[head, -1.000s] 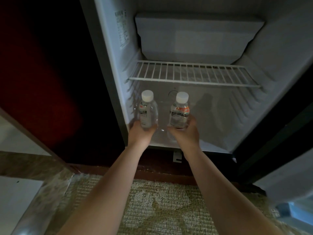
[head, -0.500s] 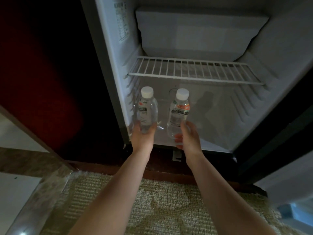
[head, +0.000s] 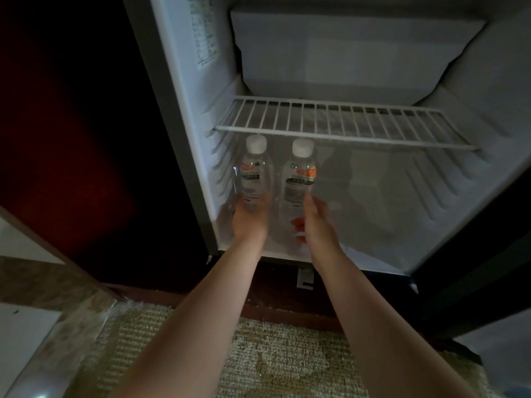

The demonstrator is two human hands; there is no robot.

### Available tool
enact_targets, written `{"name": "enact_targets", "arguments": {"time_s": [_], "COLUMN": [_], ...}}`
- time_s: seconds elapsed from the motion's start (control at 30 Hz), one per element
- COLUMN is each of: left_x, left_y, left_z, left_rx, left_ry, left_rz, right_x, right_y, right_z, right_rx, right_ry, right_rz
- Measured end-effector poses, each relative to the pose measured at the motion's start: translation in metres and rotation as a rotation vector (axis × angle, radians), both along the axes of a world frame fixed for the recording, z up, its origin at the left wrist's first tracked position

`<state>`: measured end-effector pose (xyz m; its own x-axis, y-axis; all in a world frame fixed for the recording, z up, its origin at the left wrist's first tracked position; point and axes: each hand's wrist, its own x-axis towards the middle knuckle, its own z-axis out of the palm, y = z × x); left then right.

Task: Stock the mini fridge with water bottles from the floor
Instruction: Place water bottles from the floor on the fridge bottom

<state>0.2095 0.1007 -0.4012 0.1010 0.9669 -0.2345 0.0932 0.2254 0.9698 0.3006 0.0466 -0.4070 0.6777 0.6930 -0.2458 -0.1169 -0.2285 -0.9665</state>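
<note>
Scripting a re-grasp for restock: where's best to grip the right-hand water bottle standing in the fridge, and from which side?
Take the right water bottle around its labelled mid-body, coming in from the open front, slightly right. It stands upright with its cap close under the wire shelf, so a top approach looks cramped, and the left water bottle stands close on its left.

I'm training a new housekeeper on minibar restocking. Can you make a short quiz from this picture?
1. True or false: a bottle lies on the wire shelf.
2. How many bottles stand on the fridge floor?
3. The left hand holds: A. the left bottle B. the wire shelf C. nothing
Key: 1 false; 2 two, the left bottle and the right bottle; 3 A.
</note>
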Motion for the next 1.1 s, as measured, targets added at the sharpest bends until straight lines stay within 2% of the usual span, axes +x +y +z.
{"name": "enact_targets", "arguments": {"time_s": [0.27,0.53,0.7,0.83,0.97,1.1], "left_x": [0.011,0.016,0.026,0.026,0.023,0.018], "left_y": [0.025,0.042,0.079,0.07,0.074,0.067], "left_z": [-0.001,0.003,-0.024,0.004,0.007,0.005], "left_rx": [-0.013,-0.091,-0.172,-0.18,-0.147,-0.179], "left_ry": [-0.113,-0.165,-0.216,-0.302,-0.243,-0.228], "left_rz": [0.005,-0.092,-0.094,-0.155,-0.165,-0.148], "right_x": [0.01,0.015,0.023,0.032,0.025,0.021], "right_y": [0.025,0.035,0.038,0.042,0.046,0.051], "right_z": [0.002,0.009,0.005,0.013,0.012,0.006], "right_rx": [0.028,0.029,-0.034,0.017,0.047,-0.032], "right_ry": [0.068,0.094,-0.067,-0.128,-0.189,-0.32], "right_rz": [0.049,0.084,0.08,0.118,0.138,0.083]}}
